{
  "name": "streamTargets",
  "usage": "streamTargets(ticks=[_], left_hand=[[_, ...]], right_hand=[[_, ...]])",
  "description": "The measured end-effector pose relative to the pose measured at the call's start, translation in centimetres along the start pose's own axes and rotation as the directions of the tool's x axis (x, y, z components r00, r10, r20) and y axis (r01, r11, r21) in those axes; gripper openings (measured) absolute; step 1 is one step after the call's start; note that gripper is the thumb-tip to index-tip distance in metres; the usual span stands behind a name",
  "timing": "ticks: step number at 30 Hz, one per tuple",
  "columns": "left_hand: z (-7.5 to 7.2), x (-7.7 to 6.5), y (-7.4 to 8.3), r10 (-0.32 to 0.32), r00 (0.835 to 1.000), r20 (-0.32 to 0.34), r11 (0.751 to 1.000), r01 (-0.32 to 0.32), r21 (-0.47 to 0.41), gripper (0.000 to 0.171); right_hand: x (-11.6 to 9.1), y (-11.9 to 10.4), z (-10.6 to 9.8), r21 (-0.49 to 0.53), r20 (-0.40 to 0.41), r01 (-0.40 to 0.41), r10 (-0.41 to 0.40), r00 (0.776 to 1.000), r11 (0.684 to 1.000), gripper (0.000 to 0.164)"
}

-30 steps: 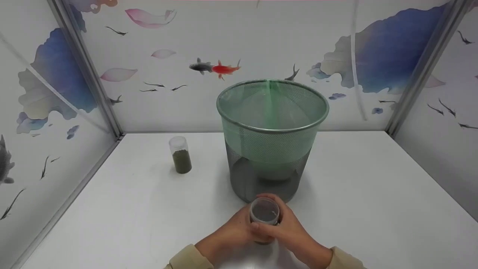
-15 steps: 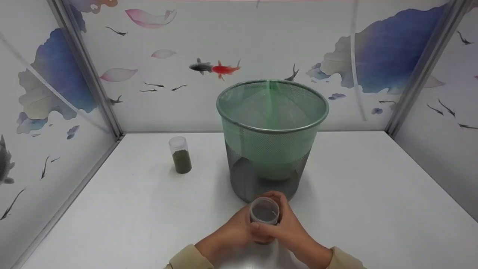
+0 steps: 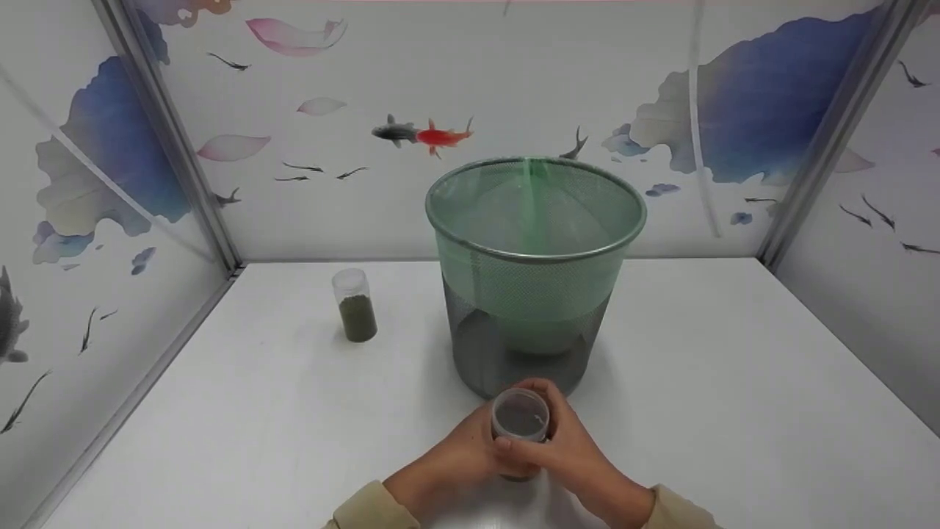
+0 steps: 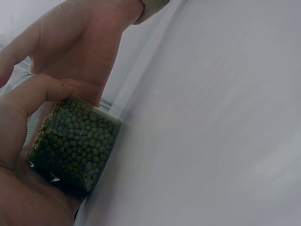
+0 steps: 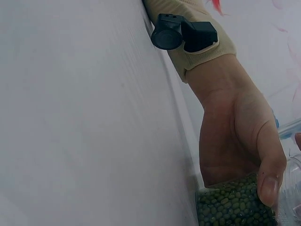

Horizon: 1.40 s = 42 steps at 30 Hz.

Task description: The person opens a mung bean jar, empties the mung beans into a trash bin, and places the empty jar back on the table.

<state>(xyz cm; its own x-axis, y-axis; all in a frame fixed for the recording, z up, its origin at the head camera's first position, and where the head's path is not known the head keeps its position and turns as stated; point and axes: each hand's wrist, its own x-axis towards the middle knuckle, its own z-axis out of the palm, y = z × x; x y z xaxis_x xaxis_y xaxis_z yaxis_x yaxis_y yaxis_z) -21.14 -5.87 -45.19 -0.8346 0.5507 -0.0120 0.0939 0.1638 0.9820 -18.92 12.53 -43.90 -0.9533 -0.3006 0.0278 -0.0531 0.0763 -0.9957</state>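
A clear jar of mung beans point(image 3: 520, 415) is held between both hands, close to the front of the white table. My left hand point(image 3: 470, 448) grips it from the left. My right hand point(image 3: 576, 450) curls round its far side and right, with its thumb across the front below the rim. In the left wrist view the green beans point(image 4: 77, 141) show through the jar's wall, low over the table. The right wrist view has my left hand point(image 5: 240, 122) with its thumb pressed along the jar.
Directly behind the hands stands a mesh wastebasket point(image 3: 463, 353) lined with a green bag point(image 3: 543, 286). A second clear jar point(image 3: 358, 316), partly filled with green grains, stands upright at the back left. Printed panels point(image 3: 330, 206) enclose the table's back and sides.
The fingers of my right hand have shifted slightly at the jar's far side. The jar, the wastebasket and the second jar stay in place.
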Motion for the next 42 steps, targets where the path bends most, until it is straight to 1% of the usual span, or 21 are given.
streamTargets(ticks=[3, 7, 10, 12, 16, 20, 25, 29, 32, 34, 36, 39, 42], left_hand=[[0.0, 0.0, 0.0, 0.003, 1.000, 0.005, 1.000, -0.003, -0.005, 0.081], [0.0, 0.0, 0.0, 0.019, 1.000, 0.011, 0.999, -0.020, 0.032, 0.075], [-0.1, -0.1, 0.0, 0.026, 1.000, 0.010, 0.997, -0.026, 0.072, 0.075], [-0.1, -0.1, 0.0, 0.025, 1.000, 0.014, 0.997, -0.026, 0.073, 0.076], [-0.2, 0.0, 0.0, 0.025, 0.999, 0.023, 0.998, -0.026, 0.061, 0.077], [-0.2, 0.0, 0.0, 0.003, 1.000, 0.022, 0.999, -0.004, 0.032, 0.077], [-0.2, 0.0, 0.1, -0.038, 0.999, 0.009, 0.999, 0.038, 0.025, 0.086], [-0.3, 0.1, 0.1, -0.050, 0.999, 0.011, 0.998, 0.049, 0.037, 0.087], [-0.2, 0.1, 0.1, -0.049, 0.999, 0.010, 0.998, 0.049, 0.041, 0.083], [-0.2, 0.1, 0.1, -0.058, 0.998, 0.008, 0.998, 0.057, 0.027, 0.081], [-0.1, 0.0, 0.2, -0.069, 0.998, 0.000, 0.997, 0.069, 0.021, 0.080], [0.0, -0.1, 0.3, -0.085, 0.996, -0.009, 0.996, 0.085, 0.004, 0.081], [0.1, -0.1, 0.3, -0.081, 0.997, -0.017, 0.997, 0.081, 0.006, 0.083]], right_hand=[[0.0, -0.1, -0.2, 0.018, 0.014, 0.002, -0.002, 1.000, 1.000, 0.075], [0.0, -0.3, -0.4, 0.036, 0.030, -0.004, 0.002, 1.000, 0.999, 0.074], [-0.1, -0.4, -0.4, 0.039, 0.030, -0.008, 0.007, 1.000, 0.999, 0.073], [-0.1, -0.5, -0.4, 0.034, 0.022, -0.003, 0.003, 1.000, 0.999, 0.072], [-0.3, -0.9, -0.3, -0.008, -0.009, 0.046, -0.046, 0.999, 0.999, 0.069], [-0.7, -1.6, -0.4, -0.059, -0.038, 0.125, -0.127, 0.991, 0.990, 0.071], [-1.1, -2.8, -0.9, -0.052, -0.066, 0.184, -0.187, 0.980, 0.982, 0.077], [-1.0, -3.9, -1.7, -0.078, -0.084, 0.196, -0.202, 0.976, 0.978, 0.078], [-1.0, -4.8, -2.5, -0.124, -0.091, 0.181, -0.193, 0.977, 0.976, 0.078], [-0.9, -5.5, -3.2, -0.147, -0.089, 0.172, -0.187, 0.978, 0.974, 0.079], [-0.9, -6.2, -4.0, -0.170, -0.072, 0.169, -0.183, 0.980, 0.971, 0.082], [-0.9, -7.1, -5.3, -0.228, -0.036, 0.179, -0.192, 0.981, 0.957, 0.083], [-0.9, -7.8, -6.7, -0.307, 0.032, 0.205, -0.206, 0.978, 0.929, 0.083]])
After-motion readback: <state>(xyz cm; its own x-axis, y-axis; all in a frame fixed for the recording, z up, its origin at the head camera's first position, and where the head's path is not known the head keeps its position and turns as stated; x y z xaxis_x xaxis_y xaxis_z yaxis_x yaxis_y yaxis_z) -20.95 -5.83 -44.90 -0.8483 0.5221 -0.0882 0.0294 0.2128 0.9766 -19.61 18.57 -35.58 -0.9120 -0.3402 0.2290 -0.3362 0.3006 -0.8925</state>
